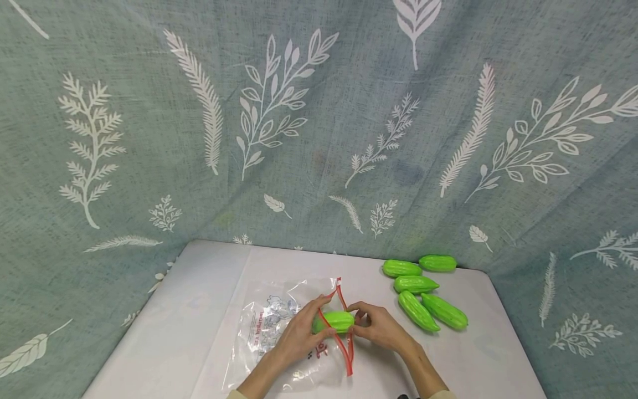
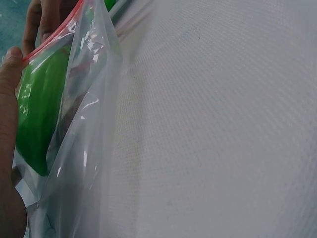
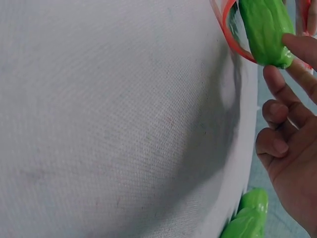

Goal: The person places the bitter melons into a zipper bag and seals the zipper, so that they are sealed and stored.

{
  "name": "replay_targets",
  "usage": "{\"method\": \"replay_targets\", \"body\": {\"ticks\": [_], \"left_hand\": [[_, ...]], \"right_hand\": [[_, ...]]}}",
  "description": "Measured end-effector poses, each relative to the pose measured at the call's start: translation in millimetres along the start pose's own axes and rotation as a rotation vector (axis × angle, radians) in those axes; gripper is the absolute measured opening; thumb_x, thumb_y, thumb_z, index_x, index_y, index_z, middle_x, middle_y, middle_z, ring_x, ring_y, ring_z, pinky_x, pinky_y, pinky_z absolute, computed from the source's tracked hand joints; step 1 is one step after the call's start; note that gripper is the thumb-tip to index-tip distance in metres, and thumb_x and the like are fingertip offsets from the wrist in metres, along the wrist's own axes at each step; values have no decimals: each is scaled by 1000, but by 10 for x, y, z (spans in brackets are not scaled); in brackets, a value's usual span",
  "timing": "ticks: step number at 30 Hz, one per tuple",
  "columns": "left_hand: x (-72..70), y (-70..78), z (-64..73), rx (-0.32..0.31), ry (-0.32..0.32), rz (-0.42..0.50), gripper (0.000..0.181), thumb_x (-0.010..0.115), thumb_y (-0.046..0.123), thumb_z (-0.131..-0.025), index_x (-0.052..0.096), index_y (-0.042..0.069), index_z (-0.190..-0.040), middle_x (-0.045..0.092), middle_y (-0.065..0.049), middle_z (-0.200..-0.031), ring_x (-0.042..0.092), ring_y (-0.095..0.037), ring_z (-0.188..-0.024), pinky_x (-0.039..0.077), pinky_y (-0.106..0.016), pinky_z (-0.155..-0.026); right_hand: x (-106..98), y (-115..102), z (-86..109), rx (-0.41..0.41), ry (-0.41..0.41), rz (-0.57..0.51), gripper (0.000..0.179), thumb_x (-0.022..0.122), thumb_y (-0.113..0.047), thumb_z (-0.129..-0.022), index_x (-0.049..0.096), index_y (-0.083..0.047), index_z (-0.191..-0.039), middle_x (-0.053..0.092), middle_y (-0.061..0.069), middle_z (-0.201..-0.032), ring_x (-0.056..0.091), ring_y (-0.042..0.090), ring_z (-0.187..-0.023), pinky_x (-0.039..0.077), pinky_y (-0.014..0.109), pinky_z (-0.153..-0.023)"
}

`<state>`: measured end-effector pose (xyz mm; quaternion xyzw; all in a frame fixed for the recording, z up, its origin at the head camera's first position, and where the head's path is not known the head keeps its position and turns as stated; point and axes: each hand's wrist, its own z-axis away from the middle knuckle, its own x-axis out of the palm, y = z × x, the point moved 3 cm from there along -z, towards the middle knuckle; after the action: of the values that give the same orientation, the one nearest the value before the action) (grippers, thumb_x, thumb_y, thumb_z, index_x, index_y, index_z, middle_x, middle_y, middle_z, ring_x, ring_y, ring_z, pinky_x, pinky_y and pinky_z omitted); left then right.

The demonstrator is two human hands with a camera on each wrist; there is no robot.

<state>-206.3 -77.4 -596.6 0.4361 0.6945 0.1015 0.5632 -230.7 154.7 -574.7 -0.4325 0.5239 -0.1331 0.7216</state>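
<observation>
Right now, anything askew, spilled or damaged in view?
Nothing looks spilled or damaged. One green vegetable sits partway through the red-edged mouth of the clear bag; five loose vegetables lie to the right. Only oddity: a dark object at the head view's bottom edge, too cut off to identify.

The head view looked forward and down from well back over table (image 1: 189,321) and curtain (image 1: 319,138); both wrist views looked from close in, sharing gourd (image 3: 267,29) and bag (image 2: 84,148).
</observation>
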Motion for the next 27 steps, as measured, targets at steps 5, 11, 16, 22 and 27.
{"method": "replay_targets", "body": {"ticks": [5,11,16,22,27], "left_hand": [[11,1,2,-11,-2,-6,81,76,51,-85,36,35,-154,44,-6,-156,45,-25,-141,42,-52,-112],[16,9,-3,-8,0,2,84,78,48,-84,36,34,-154,43,-7,-157,45,-26,-141,42,-52,-112],[22,16,-3,-11,-2,5,85,79,47,-83,35,34,-155,42,-7,-157,45,-26,-141,42,-53,-112],[15,26,-1,-11,-3,11,86,78,48,-83,34,35,-156,41,-7,-158,44,-27,-141,42,-54,-111],[21,19,0,-4,3,14,87,79,48,-83,33,35,-156,42,-8,-158,45,-27,-141,42,-54,-112]], "right_hand": [[10,-6,8,-3,5,6,35,73,-28,-92,64,-23,-125,65,-7,-94,56,8,-65,51,25,-51],[31,-17,17,-20,17,7,25,72,-24,-93,64,-23,-117,67,-7,-96,57,8,-68,52,25,-52],[28,-27,8,-24,22,13,22,72,-24,-93,65,-23,-114,68,-8,-98,57,8,-72,51,25,-55],[43,-40,8,-54,25,21,22,71,-23,-93,66,-22,-114,69,-10,-97,56,6,-73,49,23,-58],[62,-32,6,-87,30,21,22,72,-21,-92,66,-22,-114,69,-10,-97,56,5,-72,48,22,-58]]}}
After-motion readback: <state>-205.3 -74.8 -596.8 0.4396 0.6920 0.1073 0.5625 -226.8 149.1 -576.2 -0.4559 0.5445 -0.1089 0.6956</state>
